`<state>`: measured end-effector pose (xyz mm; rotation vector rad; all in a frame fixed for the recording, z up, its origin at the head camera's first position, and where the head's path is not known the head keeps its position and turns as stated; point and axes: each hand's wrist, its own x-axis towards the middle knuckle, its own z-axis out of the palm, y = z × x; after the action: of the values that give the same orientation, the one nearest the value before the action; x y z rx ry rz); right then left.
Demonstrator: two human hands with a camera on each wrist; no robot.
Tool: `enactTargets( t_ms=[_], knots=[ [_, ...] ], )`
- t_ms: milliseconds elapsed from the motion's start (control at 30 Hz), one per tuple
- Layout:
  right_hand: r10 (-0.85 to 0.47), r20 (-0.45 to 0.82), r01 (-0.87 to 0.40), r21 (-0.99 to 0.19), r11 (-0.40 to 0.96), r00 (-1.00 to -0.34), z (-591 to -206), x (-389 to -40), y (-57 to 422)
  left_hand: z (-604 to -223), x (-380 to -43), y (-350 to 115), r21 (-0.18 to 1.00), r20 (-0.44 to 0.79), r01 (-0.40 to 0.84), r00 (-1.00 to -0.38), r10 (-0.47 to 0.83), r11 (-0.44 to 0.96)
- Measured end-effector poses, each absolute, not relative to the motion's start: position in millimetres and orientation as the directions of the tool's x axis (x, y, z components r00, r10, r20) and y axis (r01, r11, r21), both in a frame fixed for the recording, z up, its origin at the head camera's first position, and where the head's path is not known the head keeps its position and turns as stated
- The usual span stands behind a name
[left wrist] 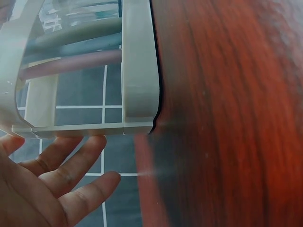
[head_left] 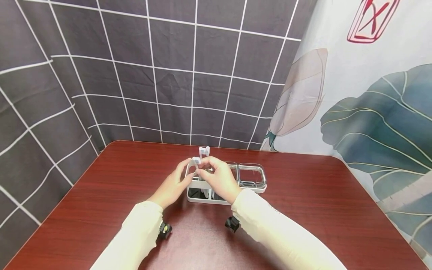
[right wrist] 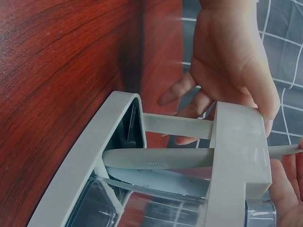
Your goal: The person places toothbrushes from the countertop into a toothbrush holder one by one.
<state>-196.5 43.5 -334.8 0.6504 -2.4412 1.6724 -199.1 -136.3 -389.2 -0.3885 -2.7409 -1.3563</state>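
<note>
A white rack (head_left: 216,183) with clear lidded containers stands on the table. Several toothbrushes occupy its left end; a grey-green handle (right wrist: 161,158) passes through the upper bar, with bluish and pink handles beside it. My right hand (head_left: 221,178) pinches one toothbrush (head_left: 196,161) near its head, between thumb and index finger. Behind that hand, other toothbrush heads (head_left: 204,151) stick up. At the rack's left end rests my left hand (head_left: 172,185), thumb and fingertips touching the frame. Its fingers are spread and relaxed (left wrist: 75,175). The right hand covers part of the rack's top.
A clear container (head_left: 251,174) sits at the rack's right end. The reddish-brown wood table (head_left: 303,195) extends on both sides. A dark gridded cloth (head_left: 172,86) hangs behind, and a white leaf-patterned cloth (head_left: 378,123) hangs on the right.
</note>
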Motion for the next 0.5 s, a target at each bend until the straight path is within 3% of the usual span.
enactTargets(
  t_ms=[333,500],
  knots=[
    [-0.29,0.426,-0.511,-0.776,0.369,-0.857,-333.0,-190.8,68.3,-386.9,-196.1,-136.9,0.792,0.128,0.22,-0.972,0.197,0.57],
    [-0.308,0.537,-0.613,-0.608,0.504,-0.786,-330.7,-191.1,104.5,-390.8,-194.9,-140.6,0.784,0.105,0.201,-0.975,0.195,0.587]
  ],
)
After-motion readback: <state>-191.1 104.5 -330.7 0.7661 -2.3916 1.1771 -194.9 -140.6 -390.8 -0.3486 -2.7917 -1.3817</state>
